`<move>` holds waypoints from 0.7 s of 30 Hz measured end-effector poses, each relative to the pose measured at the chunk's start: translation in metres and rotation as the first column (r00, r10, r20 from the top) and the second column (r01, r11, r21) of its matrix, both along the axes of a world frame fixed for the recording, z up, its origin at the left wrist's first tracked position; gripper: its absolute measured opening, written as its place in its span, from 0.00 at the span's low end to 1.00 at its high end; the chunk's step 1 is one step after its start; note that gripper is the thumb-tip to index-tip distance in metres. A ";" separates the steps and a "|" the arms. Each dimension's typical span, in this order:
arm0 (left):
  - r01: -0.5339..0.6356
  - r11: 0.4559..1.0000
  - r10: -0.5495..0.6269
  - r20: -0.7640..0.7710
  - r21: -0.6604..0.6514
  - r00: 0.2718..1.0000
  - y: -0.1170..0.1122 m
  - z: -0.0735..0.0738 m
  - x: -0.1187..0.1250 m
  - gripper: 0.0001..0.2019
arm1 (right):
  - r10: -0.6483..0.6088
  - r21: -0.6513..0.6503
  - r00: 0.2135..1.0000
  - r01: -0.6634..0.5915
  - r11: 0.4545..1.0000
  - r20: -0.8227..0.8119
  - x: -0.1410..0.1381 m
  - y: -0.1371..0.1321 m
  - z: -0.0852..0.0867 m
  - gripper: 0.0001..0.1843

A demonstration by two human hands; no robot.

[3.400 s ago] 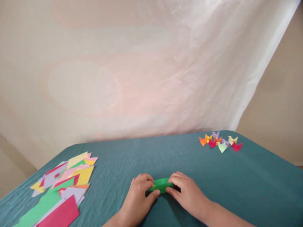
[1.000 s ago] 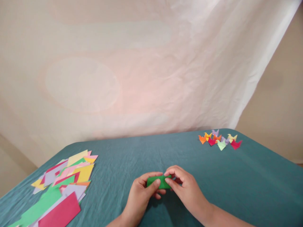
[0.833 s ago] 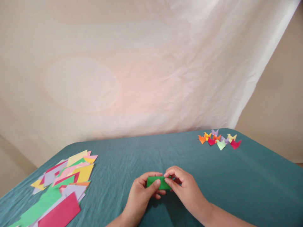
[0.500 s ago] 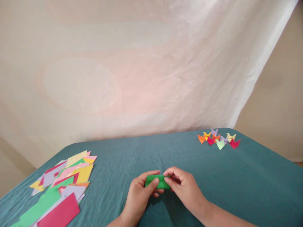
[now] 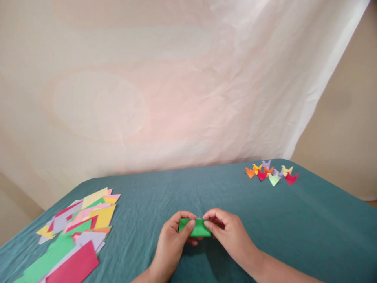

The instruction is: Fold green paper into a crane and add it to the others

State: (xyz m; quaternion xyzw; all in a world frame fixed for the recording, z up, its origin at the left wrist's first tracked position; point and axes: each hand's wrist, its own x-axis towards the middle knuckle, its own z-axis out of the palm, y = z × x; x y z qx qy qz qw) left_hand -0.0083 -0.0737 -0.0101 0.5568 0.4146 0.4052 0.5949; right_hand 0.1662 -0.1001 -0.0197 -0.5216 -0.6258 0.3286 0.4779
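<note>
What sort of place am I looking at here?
Probably an indoor papercraft spot: a cloth-covered table bears a pile of colored paper and a cluster of small bird-shaped pieces, while the left hand and right hand hold a folded green paper.

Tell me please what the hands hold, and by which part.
A folded green paper: the left hand grips its left part, thumb across the front; the right hand pinches it near the upper right corner.

pale creased sheet (image 5: 182, 94) behind | beige wall (image 5: 344, 129) at right | teal cloth-covered table (image 5: 153, 196)
</note>
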 end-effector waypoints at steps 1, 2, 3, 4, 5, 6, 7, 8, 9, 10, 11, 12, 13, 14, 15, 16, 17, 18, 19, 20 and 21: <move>-0.008 1.000 0.009 -0.005 0.013 1.000 0.000 0.001 0.000 0.13 | 0.004 -0.006 1.000 -0.004 1.000 -0.009 0.000 0.000 0.000 0.06; -0.014 1.000 0.014 -0.012 0.026 1.000 -0.001 0.002 0.000 0.13 | 0.005 -0.010 1.000 -0.005 1.000 -0.017 0.000 0.000 0.000 0.05; -0.013 0.999 0.014 -0.019 0.035 1.000 -0.001 0.002 0.000 0.13 | 0.001 -0.008 1.000 -0.001 1.000 -0.021 0.000 0.001 0.001 0.05; -0.004 0.999 0.005 -0.027 0.038 1.000 -0.001 0.003 0.000 0.13 | -0.003 -0.001 1.000 0.003 1.000 -0.020 0.001 0.001 0.001 0.05; 0.012 0.999 -0.011 -0.036 0.037 0.999 -0.001 0.003 0.000 0.13 | -0.011 0.009 1.000 0.011 1.000 -0.013 0.002 0.002 0.001 0.05; 0.034 0.999 -0.032 -0.048 0.034 0.998 0.000 0.003 -0.001 0.13 | -0.020 0.021 1.000 0.020 1.000 -0.004 0.003 0.002 0.002 0.05; 0.051 0.998 -0.049 -0.065 0.031 0.997 0.001 0.002 -0.001 0.14 | -0.030 0.031 1.000 0.029 0.999 0.008 0.005 0.003 0.002 0.06; 0.063 0.998 -0.060 -0.089 0.027 0.994 0.001 0.002 -0.002 0.14 | -0.040 0.040 0.999 0.039 0.998 0.021 0.006 0.003 0.002 0.06; 0.070 0.997 -0.066 -0.122 0.026 0.990 0.002 0.001 -0.002 0.15 | -0.051 0.047 0.998 0.049 0.998 0.032 0.007 0.003 0.002 0.06; 0.075 0.997 -0.070 -0.160 0.028 0.985 0.003 0.000 -0.003 0.16 | -0.058 0.054 0.997 0.055 0.997 0.041 0.008 0.004 0.002 0.06; 0.079 0.996 -0.071 -0.201 0.032 0.977 0.004 0.000 -0.003 0.17 | -0.062 0.062 0.997 0.059 0.996 0.048 0.009 0.003 0.003 0.06; 0.091 0.995 -0.080 -0.243 0.034 0.967 0.004 -0.001 -0.004 0.18 | -0.064 0.072 0.997 0.060 0.996 0.053 0.009 0.003 0.003 0.06; 0.110 0.993 -0.095 -0.283 0.038 0.954 0.004 -0.002 -0.004 0.19 | -0.065 0.082 0.996 0.061 0.995 0.056 0.010 0.003 0.003 0.06; 0.137 0.990 -0.116 -0.318 0.045 0.941 0.003 -0.002 -0.005 0.19 | -0.066 0.092 0.996 0.061 0.994 0.059 0.010 0.003 0.003 0.06; 0.164 0.985 -0.135 -0.349 0.055 0.927 0.002 -0.002 -0.005 0.19 | -0.069 0.101 0.996 0.062 0.993 0.062 0.010 0.003 0.003 0.07; 0.192 0.979 -0.152 -0.381 0.068 0.912 0.001 -0.002 -0.006 0.19 | -0.072 0.107 0.995 0.065 0.992 0.065 0.010 0.003 0.004 0.07; 0.215 0.973 -0.162 -0.415 0.085 0.895 0.000 -0.001 -0.006 0.19 | -0.075 0.111 0.995 0.068 0.992 0.067 0.010 0.003 0.004 0.07; 0.236 0.966 -0.165 -0.450 0.106 0.877 -0.001 0.000 -0.006 0.19 | -0.076 0.112 0.995 0.068 0.991 0.068 0.010 0.003 0.005 0.07; 0.250 0.959 -0.156 -0.488 0.133 0.859 -0.002 0.002 -0.006 0.19 | -0.075 0.113 0.995 0.067 0.991 0.068 0.010 0.003 0.006 0.07; 0.262 0.951 -0.139 -0.527 0.166 0.838 -0.002 0.004 -0.006 0.18 | -0.074 0.113 0.995 0.066 0.991 0.069 0.010 0.003 0.007 0.07; 0.273 0.940 -0.115 -0.561 0.206 0.820 -0.003 0.006 -0.006 0.18 | -0.074 0.114 0.995 0.066 0.991 0.070 0.010 0.003 0.007 0.07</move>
